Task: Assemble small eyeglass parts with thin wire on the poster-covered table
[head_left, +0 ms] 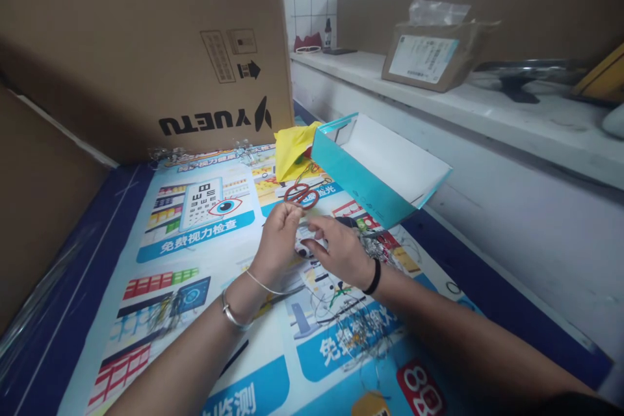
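Above a printed poster sheet, my left hand [279, 234] is closed in a pinch, with fingertips pressed together. What it pinches, if anything, is too small to make out. Close beside it, my right hand [345, 250] has curled fingers, slightly smeared; anything thin in them cannot be made out. Just beyond the fingertips lie red-handled scissors [312, 199]. A tangle of thin wires and strings [361, 331] spreads under and in front of my right hand. A dark-and-white item below the fingers is mostly hidden.
An open turquoise box [361, 175] with a white inside lies tilted at the right, beside a yellow cloth or bag [291, 151]. A large cardboard carton [146, 45] stands behind. A smaller labelled carton [429, 55] sits on the white ledge [361, 68]. More strings [166, 312] lie at left.
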Available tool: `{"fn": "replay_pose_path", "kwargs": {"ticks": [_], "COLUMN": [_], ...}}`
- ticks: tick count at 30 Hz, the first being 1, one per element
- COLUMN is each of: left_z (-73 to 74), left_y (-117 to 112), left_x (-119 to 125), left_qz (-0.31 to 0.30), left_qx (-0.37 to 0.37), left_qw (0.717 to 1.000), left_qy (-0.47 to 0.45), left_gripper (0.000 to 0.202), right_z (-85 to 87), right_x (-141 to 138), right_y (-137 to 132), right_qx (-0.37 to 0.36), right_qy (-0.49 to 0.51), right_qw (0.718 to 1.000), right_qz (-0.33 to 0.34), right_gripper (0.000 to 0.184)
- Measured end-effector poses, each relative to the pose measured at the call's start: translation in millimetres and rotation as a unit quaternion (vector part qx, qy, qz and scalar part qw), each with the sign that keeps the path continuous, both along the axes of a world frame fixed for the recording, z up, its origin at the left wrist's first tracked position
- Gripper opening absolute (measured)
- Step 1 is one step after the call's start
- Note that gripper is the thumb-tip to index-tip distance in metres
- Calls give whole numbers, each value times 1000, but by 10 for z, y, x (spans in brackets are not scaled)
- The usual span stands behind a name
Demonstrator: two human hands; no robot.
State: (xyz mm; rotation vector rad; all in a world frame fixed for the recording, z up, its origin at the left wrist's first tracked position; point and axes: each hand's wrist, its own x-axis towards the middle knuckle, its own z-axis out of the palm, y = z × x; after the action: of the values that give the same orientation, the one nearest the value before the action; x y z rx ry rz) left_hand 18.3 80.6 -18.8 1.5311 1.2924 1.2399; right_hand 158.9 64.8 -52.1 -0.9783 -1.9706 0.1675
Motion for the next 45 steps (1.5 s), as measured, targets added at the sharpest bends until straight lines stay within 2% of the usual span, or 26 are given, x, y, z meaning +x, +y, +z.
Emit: {"fn": "replay_pose_path", "kwargs": {"ticks": [2, 5, 10, 16, 18, 21, 25, 28, 31, 37, 41, 45], "left_z": [-25, -38, -26, 37, 47, 34, 7, -1, -23, -69, -65, -76], "left_y": [-21, -21, -10, 55, 118, 198, 193, 145, 115, 92, 105, 152], "left_x": [27, 26, -1, -107, -185, -292, -315, -266, -224, -179, -191, -209], "left_qz": [-14, -20, -35, -101, -113, -125, -165, -175, -162, -129, -130, -99], "left_qx": [-11, -1, 34, 8, 12, 44, 74, 83, 97, 119, 117, 133], "left_qw": [1000, 999, 996, 992, 987, 951, 859, 818, 800, 794, 808, 823], "left_qy": [10, 34, 71, 74, 114, 279, 479, 542, 569, 582, 563, 543], "left_gripper": [17, 16, 16, 20, 21, 15, 17, 21, 22, 20, 20, 24], "right_z": [14, 47, 78, 68, 47, 19, 13, 16, 10, -4, 10, 26], "right_x": [13, 33, 68, 55, 44, 36, 39, 36, 28, 27, 28, 29], "right_y": [-8, 0, 18, 24, 37, 59, 69, 66, 67, 73, 75, 82], "right_qx": [78, 105, 41, -76, -114, -137, -128, -133, -137, -140, -171, -205], "right_qy": [-36, -28, -5, 92, 122, 143, 136, 137, 143, 140, 157, 185], "right_qw": [996, 994, 999, 993, 986, 979, 981, 981, 979, 980, 971, 960], "right_qz": [3, -7, -23, -17, -30, -56, -53, -43, -40, -34, -49, -53], "right_gripper": [20, 17, 9, 16, 18, 20, 21, 21, 21, 20, 22, 22]}}
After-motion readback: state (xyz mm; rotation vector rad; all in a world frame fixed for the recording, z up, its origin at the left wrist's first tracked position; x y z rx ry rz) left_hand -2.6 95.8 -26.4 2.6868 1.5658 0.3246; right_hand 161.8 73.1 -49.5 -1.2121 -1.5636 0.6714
